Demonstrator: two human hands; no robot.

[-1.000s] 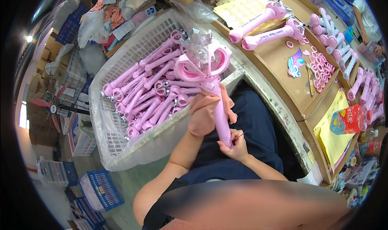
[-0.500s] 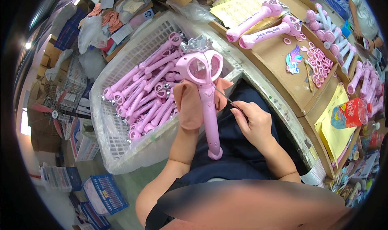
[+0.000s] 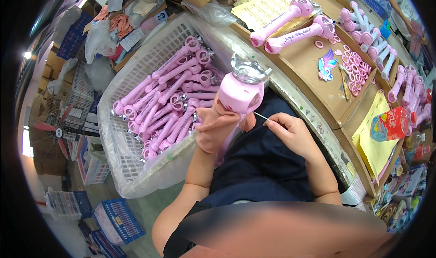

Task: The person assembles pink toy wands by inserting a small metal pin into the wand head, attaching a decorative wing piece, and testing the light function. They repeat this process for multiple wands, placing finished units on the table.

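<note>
My left hand, in a salmon-coloured glove, is closed around the neck of a pink toy wand. The wand's silver crown tilts up and away, and its handle is mostly hidden behind the glove. Between the pinched fingers of my right hand, which is bare, is a thin metal pick; its tip goes out of sight near the gloved fingers below the wand's head. Many similar pink wands lie heaped in a plastic-lined white basket on my left.
On the right, a cardboard tray holds pink rings, a winged ornament and a wooden-handled tool. Two pink wands lie across its far edge. Beyond stand a red-labelled jar and a person. A fan is at left.
The wand's head has tipped, turning its crown toward the upper right and its handle behind the glove. My right hand, still pinching the pick, has shifted slightly right.
</note>
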